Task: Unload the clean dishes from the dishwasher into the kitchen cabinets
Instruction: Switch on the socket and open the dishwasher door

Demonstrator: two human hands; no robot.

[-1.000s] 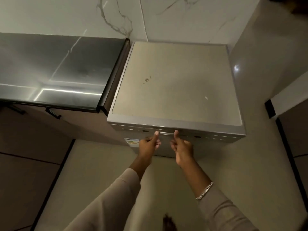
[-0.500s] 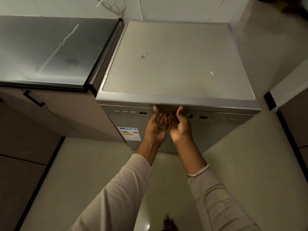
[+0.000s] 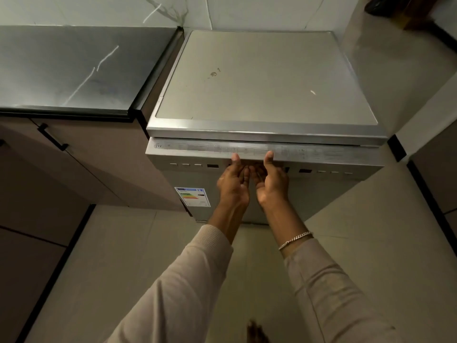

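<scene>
While seen from above, bare foot (image 3: 256,332) at bottom edge, on pale tiled floor (image 3: 371,243) in front of the dishwasher (image 3: 264,95). Two beige sleeves: left sleeve (image 3: 178,290), right sleeve (image 3: 331,295), both reaching forward toward the dishwasher front. Silver chain bracelet (image 3: 295,240) on right wrist, just past the sleeve cuff.

Left hand (image 3: 233,184) and right hand (image 3: 272,183) side by side, nearly touching, palms up, at middle of the dishwasher door (image 3: 321,191). Fingers curled up under the door's top lip, hooked in the handle recess; thumbs up over the edge, tips resting on the control strip (image 3: 309,153). Both hands closed around that top edge of the door. Fingertips hidden in the recess.

Door cracked open at the top: control strip tilted out from under the dishwasher lid front rim (image 3: 267,133), thin dark gap between them. Small buttons and dark display windows in a row on the door face below the strip. Energy label sticker (image 3: 193,196) on door front, left of the left hand. Nothing of the dishwasher's inside visible, dishes not in view.

Dishwasher lid flat, grey, small brown stain and a white fleck on it. Dark glossy countertop (image 3: 74,70) left of the dishwasher, just beside it. Brown cabinet front with black bar handle (image 3: 52,136) below that countertop. White marbled wall (image 3: 247,11) behind the dishwasher.
</scene>
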